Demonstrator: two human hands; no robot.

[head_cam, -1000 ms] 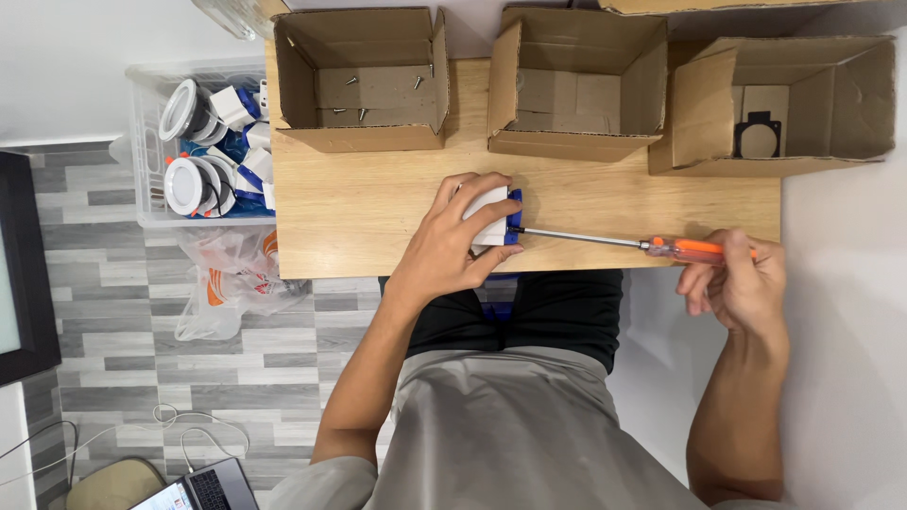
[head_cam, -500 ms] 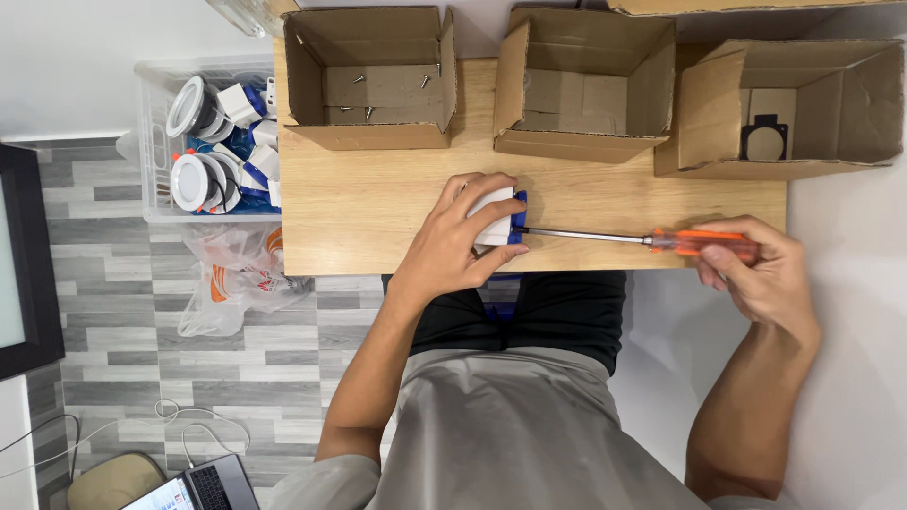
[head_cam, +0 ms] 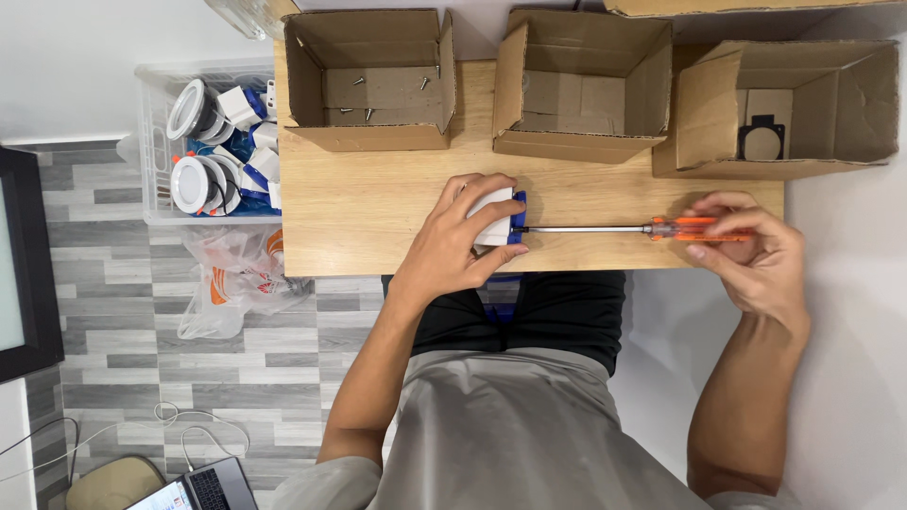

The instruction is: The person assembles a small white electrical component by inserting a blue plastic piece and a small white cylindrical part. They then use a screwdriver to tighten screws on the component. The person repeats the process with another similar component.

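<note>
My left hand (head_cam: pixel 460 244) grips a small white and blue device (head_cam: pixel 498 217) and presses it onto the wooden table (head_cam: pixel 368 203). My right hand (head_cam: pixel 751 253) holds the orange handle of a long screwdriver (head_cam: pixel 652 229). Its steel shaft lies level over the table, and the tip meets the blue right side of the device. Most of the device is hidden under my fingers.
Three open cardboard boxes stand along the far table edge: the left box (head_cam: pixel 373 137) holds a few screws, the middle box (head_cam: pixel 578 146) looks bare, the right box (head_cam: pixel 704 113) holds a black part. A clear bin (head_cam: pixel 151 142) of white round fittings and a plastic bag (head_cam: pixel 236 283) sit left.
My right hand has shifted its fingers along the screwdriver handle, as if turning it. My left hand stays on the device.
</note>
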